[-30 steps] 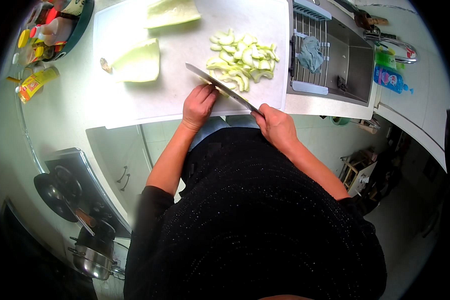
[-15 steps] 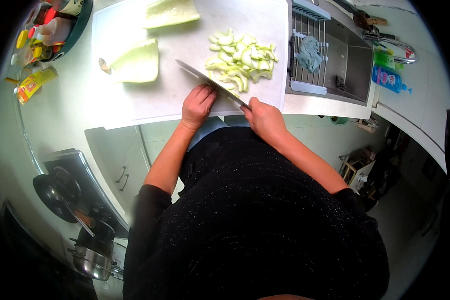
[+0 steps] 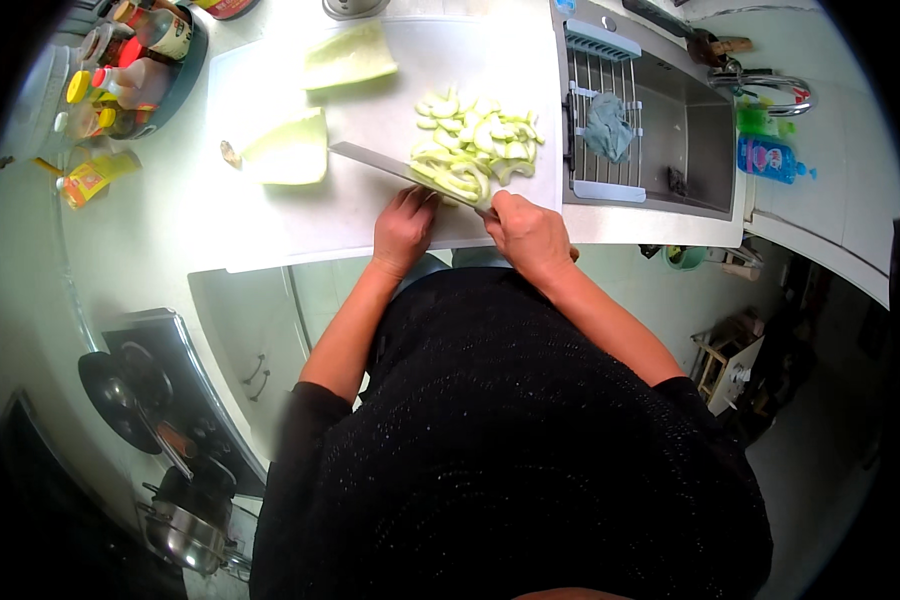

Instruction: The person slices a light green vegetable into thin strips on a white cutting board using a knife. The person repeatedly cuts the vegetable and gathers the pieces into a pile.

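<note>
Kitchen knife (image 3: 375, 158) has swung leftward since half a second ago, so its tip's now just beside the nearer gourd chunk (image 3: 288, 152). Right hand (image 3: 532, 238) is wrapped round the handle. Left hand (image 3: 403, 230) has its fingers bunched right by the blade; can't tell if they're pinching anything, the tips are hidden. Loose crescent slices (image 3: 485, 135) sit past the blade on the white cutting board (image 3: 380, 115), and a farther gourd chunk (image 3: 350, 57) lies up top. Tbh I'd curl those fingertips under and keep the strokes even. Off right there's a sink (image 3: 695, 135) and a blue bottle (image 3: 767, 158); far left, a yellow-orange bottle (image 3: 88, 182). Both have printed labels, too small for me to read.
</note>
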`<action>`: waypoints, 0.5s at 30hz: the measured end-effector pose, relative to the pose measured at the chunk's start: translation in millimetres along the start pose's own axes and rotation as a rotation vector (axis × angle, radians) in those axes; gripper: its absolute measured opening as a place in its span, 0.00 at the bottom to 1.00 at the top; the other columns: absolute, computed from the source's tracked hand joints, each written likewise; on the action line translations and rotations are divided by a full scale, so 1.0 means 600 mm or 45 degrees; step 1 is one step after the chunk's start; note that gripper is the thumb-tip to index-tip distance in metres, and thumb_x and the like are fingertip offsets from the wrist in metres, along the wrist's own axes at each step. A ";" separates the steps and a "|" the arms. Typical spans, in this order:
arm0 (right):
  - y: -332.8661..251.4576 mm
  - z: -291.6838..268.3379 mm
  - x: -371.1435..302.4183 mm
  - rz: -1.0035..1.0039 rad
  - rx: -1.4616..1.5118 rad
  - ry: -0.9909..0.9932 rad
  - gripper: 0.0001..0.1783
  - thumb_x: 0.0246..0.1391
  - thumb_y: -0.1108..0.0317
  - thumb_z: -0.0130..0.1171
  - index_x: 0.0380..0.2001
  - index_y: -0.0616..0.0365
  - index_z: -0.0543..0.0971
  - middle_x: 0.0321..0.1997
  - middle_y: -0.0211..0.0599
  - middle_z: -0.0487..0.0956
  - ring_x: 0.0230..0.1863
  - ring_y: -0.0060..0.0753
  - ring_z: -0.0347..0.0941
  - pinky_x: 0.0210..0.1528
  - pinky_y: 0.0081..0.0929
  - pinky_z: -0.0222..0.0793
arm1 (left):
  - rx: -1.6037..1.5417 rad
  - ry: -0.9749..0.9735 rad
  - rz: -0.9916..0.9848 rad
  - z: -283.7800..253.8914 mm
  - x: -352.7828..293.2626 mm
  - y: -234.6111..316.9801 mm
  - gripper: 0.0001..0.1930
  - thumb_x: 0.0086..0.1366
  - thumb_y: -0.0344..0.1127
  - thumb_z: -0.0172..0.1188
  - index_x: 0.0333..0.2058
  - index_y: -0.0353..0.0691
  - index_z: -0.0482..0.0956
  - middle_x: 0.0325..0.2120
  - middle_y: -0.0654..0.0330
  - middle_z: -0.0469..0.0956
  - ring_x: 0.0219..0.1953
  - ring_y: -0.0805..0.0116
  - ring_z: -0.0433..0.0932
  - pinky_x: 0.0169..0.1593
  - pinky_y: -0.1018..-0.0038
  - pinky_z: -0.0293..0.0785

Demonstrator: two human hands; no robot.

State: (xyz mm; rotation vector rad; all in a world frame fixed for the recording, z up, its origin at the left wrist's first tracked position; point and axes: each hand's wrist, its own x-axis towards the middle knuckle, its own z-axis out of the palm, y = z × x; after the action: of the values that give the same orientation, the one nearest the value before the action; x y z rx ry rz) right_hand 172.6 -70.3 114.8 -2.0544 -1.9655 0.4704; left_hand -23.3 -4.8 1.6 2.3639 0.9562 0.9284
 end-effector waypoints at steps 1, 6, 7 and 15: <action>0.003 -0.006 0.002 -0.009 -0.022 0.025 0.11 0.52 0.68 0.67 0.31 0.56 0.72 0.27 0.41 0.80 0.27 0.50 0.79 0.27 0.41 0.74 | -0.014 0.034 -0.002 -0.016 0.008 0.012 0.13 0.50 0.23 0.63 0.37 0.37 0.82 0.40 0.56 0.81 0.42 0.55 0.80 0.43 0.65 0.80; 0.023 -0.015 0.009 -0.138 -0.156 0.106 0.18 0.46 0.65 0.71 0.33 0.53 0.70 0.24 0.35 0.76 0.25 0.42 0.79 0.25 0.38 0.74 | -0.173 0.183 -0.110 -0.117 0.058 0.082 0.14 0.50 0.17 0.56 0.34 0.38 0.83 0.36 0.56 0.81 0.37 0.54 0.78 0.41 0.65 0.76; 0.024 -0.016 0.008 -0.157 -0.184 0.126 0.17 0.47 0.65 0.69 0.32 0.53 0.70 0.24 0.35 0.75 0.25 0.41 0.78 0.25 0.37 0.74 | -0.162 0.129 -0.154 -0.131 0.077 0.094 0.13 0.51 0.17 0.56 0.33 0.38 0.82 0.35 0.56 0.81 0.38 0.54 0.78 0.42 0.64 0.75; 0.016 -0.021 0.007 -0.319 -0.359 0.248 0.07 0.52 0.67 0.59 0.28 0.51 0.70 0.22 0.32 0.72 0.22 0.34 0.76 0.23 0.33 0.72 | -0.360 -0.458 -0.438 -0.124 0.141 0.092 0.10 0.59 0.22 0.51 0.31 0.39 0.83 0.33 0.53 0.79 0.41 0.49 0.75 0.47 0.57 0.73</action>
State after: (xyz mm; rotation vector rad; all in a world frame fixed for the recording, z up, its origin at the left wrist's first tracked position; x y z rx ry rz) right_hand 186.6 -66.0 122.2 -1.8799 -2.2266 -0.0609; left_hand -6.2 29.7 121.1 1.9568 0.9697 0.4509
